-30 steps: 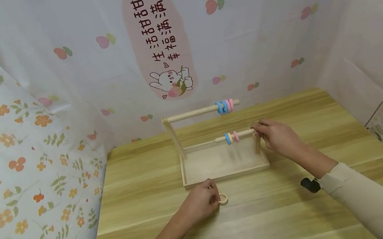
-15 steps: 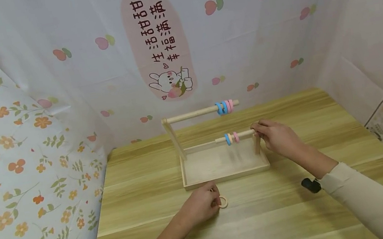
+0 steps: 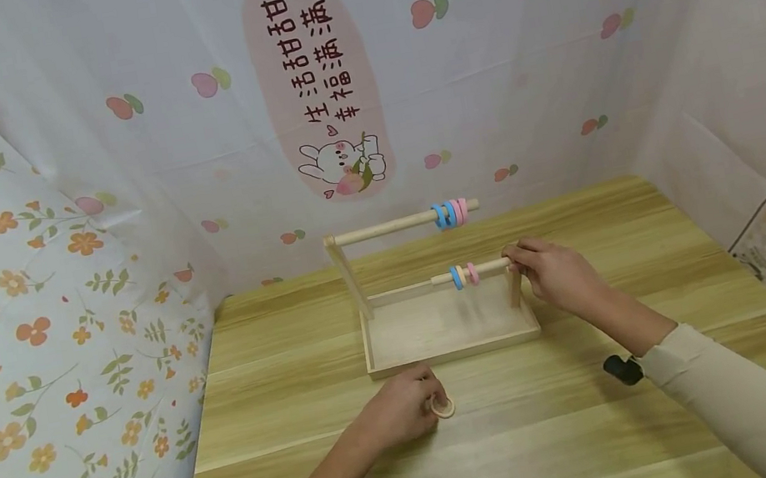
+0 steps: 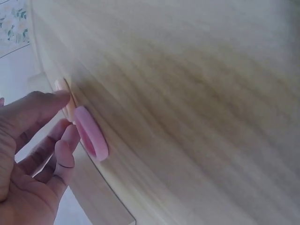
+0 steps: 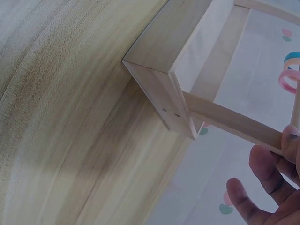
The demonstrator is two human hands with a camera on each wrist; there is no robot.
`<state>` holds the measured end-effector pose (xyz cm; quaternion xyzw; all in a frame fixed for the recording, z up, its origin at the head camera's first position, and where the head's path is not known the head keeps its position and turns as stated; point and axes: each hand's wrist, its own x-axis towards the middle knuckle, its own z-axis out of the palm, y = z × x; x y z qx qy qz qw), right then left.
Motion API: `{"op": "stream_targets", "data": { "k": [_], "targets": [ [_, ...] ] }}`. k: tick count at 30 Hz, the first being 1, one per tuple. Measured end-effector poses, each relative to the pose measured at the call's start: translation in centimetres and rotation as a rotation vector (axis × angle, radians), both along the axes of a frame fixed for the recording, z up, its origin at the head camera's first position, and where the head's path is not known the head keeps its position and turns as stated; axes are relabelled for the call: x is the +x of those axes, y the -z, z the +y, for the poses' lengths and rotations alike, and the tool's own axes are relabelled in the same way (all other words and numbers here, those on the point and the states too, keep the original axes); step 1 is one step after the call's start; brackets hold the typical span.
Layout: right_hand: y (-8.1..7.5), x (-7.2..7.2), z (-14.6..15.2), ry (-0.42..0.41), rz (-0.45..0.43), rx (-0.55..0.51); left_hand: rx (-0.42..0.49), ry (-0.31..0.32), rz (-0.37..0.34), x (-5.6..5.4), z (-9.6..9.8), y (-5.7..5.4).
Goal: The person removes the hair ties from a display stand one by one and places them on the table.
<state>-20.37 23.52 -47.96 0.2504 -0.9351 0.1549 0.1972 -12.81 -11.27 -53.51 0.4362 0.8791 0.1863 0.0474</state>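
Observation:
My left hand (image 3: 404,409) is low over the table, in front of the wooden rack (image 3: 456,355). Its thumb and fingertips pinch a pale peach ring (image 4: 69,104) close to the tabletop. A pink ring (image 4: 93,135) sits right beside those fingertips in the left wrist view; my hand hides it in the head view. My right hand (image 3: 556,273) grips the top of the rack's short right post (image 5: 234,123), where the lower rod (image 3: 494,265) joins it. That rod carries a blue ring (image 3: 456,277), a peach ring and a pink ring (image 3: 473,273).
The upper rod (image 3: 381,229) extends right from a tall left post (image 3: 347,279), with several blue and pink rings (image 3: 451,214) near its free end. Behind the wood-grain table (image 3: 278,341) hangs a printed cloth (image 3: 516,81). Flowered cloth (image 3: 55,370) borders the left side.
The peach ring has shifted slightly towards me and left, and now overlaps my left fingertips more. My right hand stays on the post.

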Motion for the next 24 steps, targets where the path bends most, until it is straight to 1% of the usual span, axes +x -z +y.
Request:
{"op": "stream_targets", "data": {
  "k": [4,5,8,12,14,17,19,21,24],
  "targets": [
    [0.0,0.0,-0.1,0.005,-0.011,-0.004,0.004,-0.036,-0.070,0.0,0.0,-0.5],
    [0.0,-0.1,-0.1,0.005,-0.013,-0.006,-0.004,-0.060,-0.101,0.1,0.1,-1.0],
    [0.0,-0.1,-0.1,0.004,-0.009,-0.010,-0.007,-0.094,-0.121,-0.1,0.3,-1.4],
    [-0.1,-0.2,0.0,0.003,0.001,-0.009,0.039,-0.141,-0.113,-0.8,0.8,-2.4],
    [-0.2,-0.2,0.0,0.000,0.007,-0.007,0.096,-0.171,-0.112,-1.3,1.1,-3.0],
    [-0.2,-0.3,0.1,-0.006,0.019,-0.006,0.188,-0.214,-0.093,-2.1,1.5,-3.9],
    [-0.1,-0.3,0.1,-0.009,0.024,-0.006,0.230,-0.244,-0.080,-2.5,1.7,-4.4],
    [-0.1,-0.3,0.1,-0.011,0.023,-0.008,0.245,-0.280,-0.057,-2.9,1.9,-4.6],
    [0.0,-0.3,0.0,-0.012,0.022,-0.009,0.253,-0.335,-0.046,-3.5,1.9,-4.8]
  ]
}}
